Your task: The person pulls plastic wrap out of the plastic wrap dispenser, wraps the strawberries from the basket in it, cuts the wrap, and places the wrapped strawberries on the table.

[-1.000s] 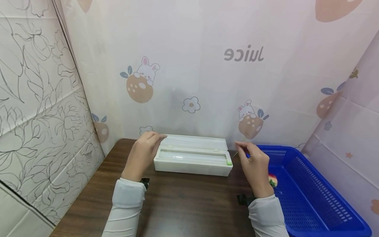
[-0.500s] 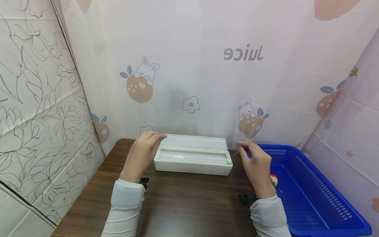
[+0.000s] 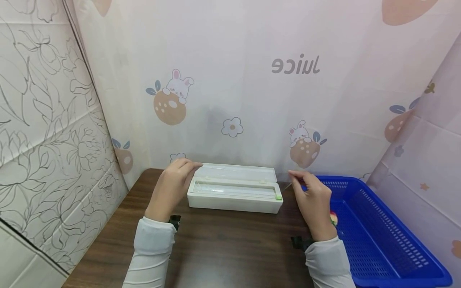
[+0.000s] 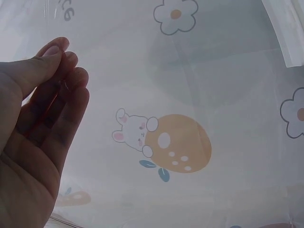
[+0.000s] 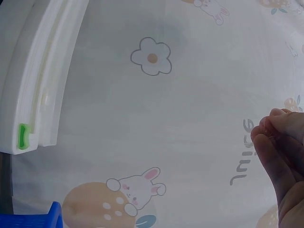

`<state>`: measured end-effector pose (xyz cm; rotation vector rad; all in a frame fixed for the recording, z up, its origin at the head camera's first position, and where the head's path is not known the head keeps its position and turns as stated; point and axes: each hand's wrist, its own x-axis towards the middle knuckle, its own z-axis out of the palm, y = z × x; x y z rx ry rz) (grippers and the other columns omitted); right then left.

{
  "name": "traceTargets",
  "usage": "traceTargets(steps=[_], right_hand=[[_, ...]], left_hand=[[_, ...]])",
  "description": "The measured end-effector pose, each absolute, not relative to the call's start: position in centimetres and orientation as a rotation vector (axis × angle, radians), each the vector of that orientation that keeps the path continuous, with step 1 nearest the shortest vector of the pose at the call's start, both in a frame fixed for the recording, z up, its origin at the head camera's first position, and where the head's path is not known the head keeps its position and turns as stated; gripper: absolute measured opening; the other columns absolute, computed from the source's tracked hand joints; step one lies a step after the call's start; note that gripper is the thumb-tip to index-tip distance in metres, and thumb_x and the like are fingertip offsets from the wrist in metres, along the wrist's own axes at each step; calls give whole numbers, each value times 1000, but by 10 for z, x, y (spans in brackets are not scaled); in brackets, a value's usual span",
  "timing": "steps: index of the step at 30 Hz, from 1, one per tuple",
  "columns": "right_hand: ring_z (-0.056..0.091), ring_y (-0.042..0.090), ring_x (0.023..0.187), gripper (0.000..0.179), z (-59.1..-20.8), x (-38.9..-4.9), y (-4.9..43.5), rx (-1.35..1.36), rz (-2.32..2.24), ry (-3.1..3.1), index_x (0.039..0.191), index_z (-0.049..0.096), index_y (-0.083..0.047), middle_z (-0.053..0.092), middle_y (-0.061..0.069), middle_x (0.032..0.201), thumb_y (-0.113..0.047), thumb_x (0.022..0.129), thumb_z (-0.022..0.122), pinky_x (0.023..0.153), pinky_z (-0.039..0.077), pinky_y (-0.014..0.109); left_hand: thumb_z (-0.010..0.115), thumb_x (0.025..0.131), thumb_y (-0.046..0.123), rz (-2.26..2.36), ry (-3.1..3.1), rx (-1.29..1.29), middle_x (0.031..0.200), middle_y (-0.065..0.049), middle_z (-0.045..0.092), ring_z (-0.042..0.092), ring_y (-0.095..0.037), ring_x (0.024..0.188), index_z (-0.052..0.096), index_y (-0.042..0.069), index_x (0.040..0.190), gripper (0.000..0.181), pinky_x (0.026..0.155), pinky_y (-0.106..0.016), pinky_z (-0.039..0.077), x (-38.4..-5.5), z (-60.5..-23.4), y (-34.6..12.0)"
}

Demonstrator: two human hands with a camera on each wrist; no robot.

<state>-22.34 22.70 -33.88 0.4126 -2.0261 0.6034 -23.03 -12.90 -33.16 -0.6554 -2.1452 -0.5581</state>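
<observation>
A white cling film dispenser [image 3: 234, 204] stands at the back of the table, its clear-topped lid [image 3: 239, 172] tipped back. Inside lies a pale roll [image 3: 235, 190], and a green slide cutter [image 3: 279, 197] sits at the right end. My left hand [image 3: 170, 188] is raised over the box's left end, thumb and fingertips pinched together. To the right of the box, my right hand [image 3: 312, 200] pinches in the same way. Clear cling film [image 3: 287, 187] shows as a thin edge beside the right fingers; its sheet between the hands is nearly invisible.
A blue plastic basket [image 3: 392, 228] stands on the right, with a small red, white and green item [image 3: 333, 218] in it, partly behind my right wrist. The brown wooden table [image 3: 230, 248] ends at a printed curtain [image 3: 230, 80].
My right hand has shifted slightly to the right, away from the dispenser, with its pinch kept. My left hand has stayed almost where it was. The dispenser has not moved.
</observation>
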Motion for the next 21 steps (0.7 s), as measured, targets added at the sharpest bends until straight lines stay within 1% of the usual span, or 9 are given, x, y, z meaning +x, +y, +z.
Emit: traceTargets(steps=[9, 16, 21], right_hand=[[63, 17, 74, 15, -336, -224, 228, 446, 586, -1979, 96, 71, -6, 72, 10, 87, -13, 84, 68, 63, 55, 42], [63, 16, 77, 16, -333, -220, 229, 443, 568, -2013, 98, 71, -6, 72, 10, 90, -15, 85, 67, 65, 56, 41], [62, 15, 76, 16, -332, -219, 229, 461, 562, -1981, 99, 72, -8, 72, 8, 89, -13, 85, 68, 63, 54, 39]], left_hand=[[60, 89, 5, -536, -2146, -660, 88, 0, 64, 53, -12, 83, 70, 12, 104, 19, 71, -30, 55, -230, -328, -130], [61, 88, 5, -532, -2123, -681, 88, 0, 65, 53, -12, 83, 70, 11, 104, 19, 70, -30, 55, -229, -326, -132], [60, 89, 5, -529, -2111, -693, 89, 0, 66, 53, -11, 83, 70, 12, 105, 20, 72, -30, 54, -228, -325, -132]])
